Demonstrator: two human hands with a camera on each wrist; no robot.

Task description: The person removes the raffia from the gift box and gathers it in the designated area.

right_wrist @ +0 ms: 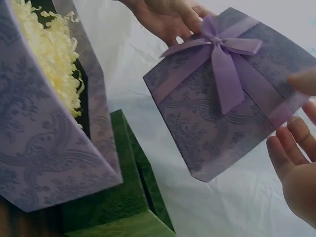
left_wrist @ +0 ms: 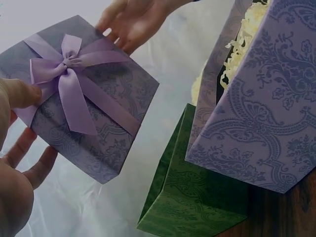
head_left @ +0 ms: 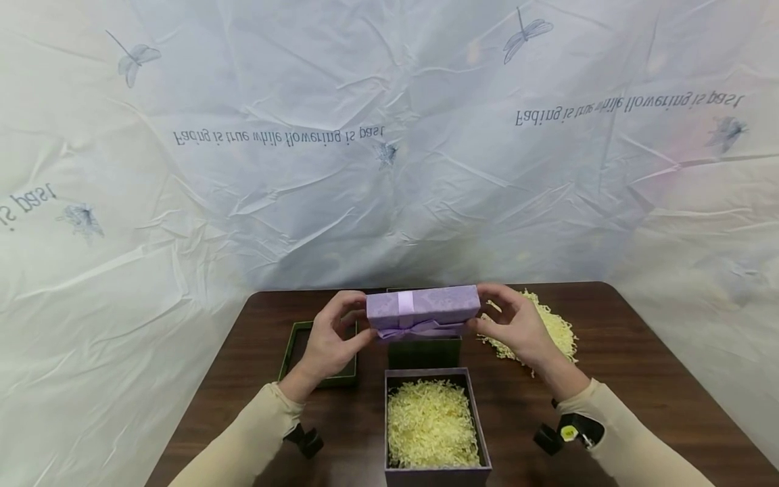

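A purple patterned gift box lid [head_left: 438, 306] with a lilac ribbon bow [left_wrist: 66, 64] is raised above the table. My left hand [head_left: 331, 341] grips its left end, thumb on the ribboned face and fingers on the far side. At the opposite end, my right hand [head_left: 517, 328] holds it between thumb and fingers. Below and nearer to me stands the matching purple box [head_left: 438, 477], lidless, with pale yellow shredded paper [head_left: 432, 423] inside. The lid hangs clear of this box and tilts so that its bow side shows in both wrist views.
Behind the purple box is a green box [head_left: 424, 354], partly hidden by the lid. A green-rimmed lid [head_left: 341, 381] lies to its left, partly behind my left hand. More shredded paper [head_left: 558, 331] is heaped at the back right. A printed white sheet [head_left: 389, 203] hangs behind the table.
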